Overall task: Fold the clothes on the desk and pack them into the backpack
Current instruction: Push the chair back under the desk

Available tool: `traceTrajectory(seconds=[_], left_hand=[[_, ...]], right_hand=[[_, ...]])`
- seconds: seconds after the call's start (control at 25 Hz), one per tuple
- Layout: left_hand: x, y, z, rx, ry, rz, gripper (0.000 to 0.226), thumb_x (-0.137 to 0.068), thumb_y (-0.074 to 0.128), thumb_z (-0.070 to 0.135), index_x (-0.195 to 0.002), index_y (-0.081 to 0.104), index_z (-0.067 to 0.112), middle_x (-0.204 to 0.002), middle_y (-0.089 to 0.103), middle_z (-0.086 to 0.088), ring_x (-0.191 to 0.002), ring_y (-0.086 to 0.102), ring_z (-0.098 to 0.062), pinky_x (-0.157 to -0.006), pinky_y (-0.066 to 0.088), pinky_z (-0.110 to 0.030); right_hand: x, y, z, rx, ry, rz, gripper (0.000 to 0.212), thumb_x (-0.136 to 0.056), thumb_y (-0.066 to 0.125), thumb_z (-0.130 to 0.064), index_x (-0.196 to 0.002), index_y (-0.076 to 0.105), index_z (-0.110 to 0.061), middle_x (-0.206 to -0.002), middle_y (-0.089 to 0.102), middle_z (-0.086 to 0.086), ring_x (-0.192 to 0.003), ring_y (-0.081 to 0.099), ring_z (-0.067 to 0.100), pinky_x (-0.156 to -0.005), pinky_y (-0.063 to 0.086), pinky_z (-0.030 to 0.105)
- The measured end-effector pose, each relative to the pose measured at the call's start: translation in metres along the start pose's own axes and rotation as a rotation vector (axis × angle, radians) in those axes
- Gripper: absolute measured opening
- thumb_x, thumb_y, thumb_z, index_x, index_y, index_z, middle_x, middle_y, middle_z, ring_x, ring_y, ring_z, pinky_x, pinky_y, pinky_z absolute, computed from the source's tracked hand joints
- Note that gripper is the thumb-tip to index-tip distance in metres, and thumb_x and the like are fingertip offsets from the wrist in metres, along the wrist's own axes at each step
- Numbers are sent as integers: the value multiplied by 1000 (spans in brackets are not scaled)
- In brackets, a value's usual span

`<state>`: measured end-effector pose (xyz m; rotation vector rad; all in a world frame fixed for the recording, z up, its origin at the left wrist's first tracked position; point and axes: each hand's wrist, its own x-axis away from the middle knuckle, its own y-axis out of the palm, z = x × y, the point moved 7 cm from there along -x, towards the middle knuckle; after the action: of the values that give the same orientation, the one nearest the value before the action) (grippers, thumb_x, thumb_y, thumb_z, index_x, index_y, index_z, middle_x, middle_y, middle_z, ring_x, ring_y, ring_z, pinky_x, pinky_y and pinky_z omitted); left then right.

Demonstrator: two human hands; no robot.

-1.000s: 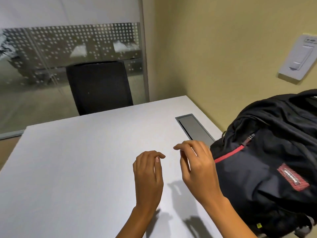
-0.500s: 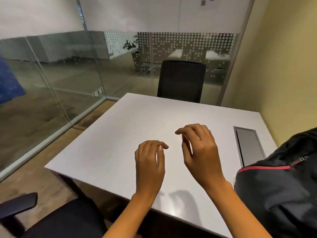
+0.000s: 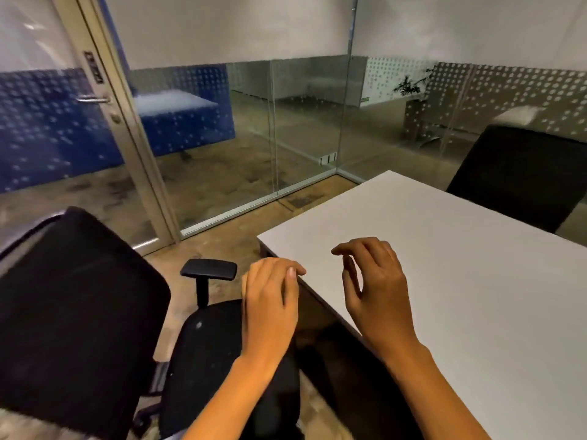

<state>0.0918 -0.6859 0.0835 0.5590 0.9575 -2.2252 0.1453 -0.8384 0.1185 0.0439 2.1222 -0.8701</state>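
Observation:
My left hand (image 3: 270,306) hangs in the air just off the left edge of the white desk (image 3: 476,281), fingers loosely curled, holding nothing. My right hand (image 3: 374,290) hovers over the desk's near left corner, fingers loosely bent with thumb and forefinger apart, holding nothing. No clothes and no backpack are in view.
A black office chair (image 3: 79,312) with an armrest (image 3: 209,269) stands at the left, beside the desk. Another black chair (image 3: 521,176) sits at the desk's far side. Glass walls and a glass door (image 3: 63,122) enclose the room.
The view has swung left: the black backpack and the desk's cable hatch have left the frame, and the near chair and glass door have come in. Both hands keep the same loose pose.

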Motion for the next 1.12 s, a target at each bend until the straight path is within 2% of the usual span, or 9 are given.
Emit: traceTrajectory(seconds=[0.08, 0.32, 0.56, 0.72, 0.96, 1.12], left_hand=[[3, -52, -37, -62, -27, 50, 27, -99, 39, 24, -91, 65, 25, -94, 60, 15, -100, 49, -4, -91, 29, -13], [14, -220, -143, -233, -81, 130, 24, -97, 41, 23, -89, 63, 29, -92, 58, 20, -99, 49, 0, -89, 32, -21], [30, -358, -232, -366, -152, 222, 24, -97, 42, 23, -88, 63, 28, -91, 59, 19, -96, 53, -6, -89, 38, -30], [39, -400, -253, -414, -185, 255, 25, -97, 40, 25, -88, 63, 28, -91, 58, 21, -97, 48, -1, -88, 39, -29], [29, -442, -296, -448, -206, 276, 28, -96, 37, 27, -87, 63, 26, -90, 58, 18, -94, 53, -11, -82, 45, -41], [-6, -455, -342, -379, -238, 253, 28, -95, 38, 27, -87, 65, 26, -90, 61, 15, -95, 53, -13, -85, 45, -44]], right_hand=[[3, 37, -44, -65, -45, -65, 23, -84, 67, -8, -105, 67, -16, -108, 63, 3, -99, 57, 19, -86, 39, 15], [13, 146, -192, -224, -145, -185, 30, -82, 68, -2, -108, 65, -15, -108, 58, 1, -98, 54, 19, -82, 50, 33], [18, 227, -332, -398, -268, -179, 21, -85, 57, -3, -102, 65, -13, -100, 58, -2, -93, 52, 16, -78, 45, 27], [19, 271, -381, -488, -303, -242, 27, -82, 61, 3, -103, 65, -13, -101, 58, -2, -95, 54, 15, -79, 48, 31], [17, 333, -427, -528, -304, -279, 22, -83, 51, -7, -100, 64, -13, -98, 59, -2, -93, 55, 18, -80, 46, 31], [-2, 381, -449, -517, -292, -278, 22, -83, 52, -6, -100, 65, -11, -99, 59, 0, -93, 56, 20, -80, 46, 30]])
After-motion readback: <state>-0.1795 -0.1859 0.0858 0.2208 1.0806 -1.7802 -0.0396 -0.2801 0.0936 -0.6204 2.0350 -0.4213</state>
